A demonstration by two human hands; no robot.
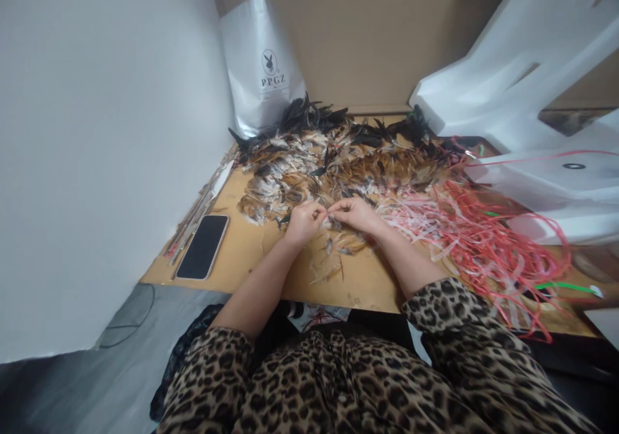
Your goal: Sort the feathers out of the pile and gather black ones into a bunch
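My left hand (304,221) and my right hand (355,213) meet over the middle of a wooden board (251,253), fingertips pinched together on a small feather (329,216) held between them. Just beyond my hands lies a wide heap of brown, white and black feathers (333,157). A few loose feathers (338,248) rest on the board right under my wrists. To the right of my right hand spreads a tangle of pink and red plastic strips (474,227).
A dark phone (203,247) lies face up at the board's left, next to thin sticks (196,211). A white bag printed PPGZ (264,66) stands at the back. White foam pieces (527,79) crowd the right. A white wall closes the left side.
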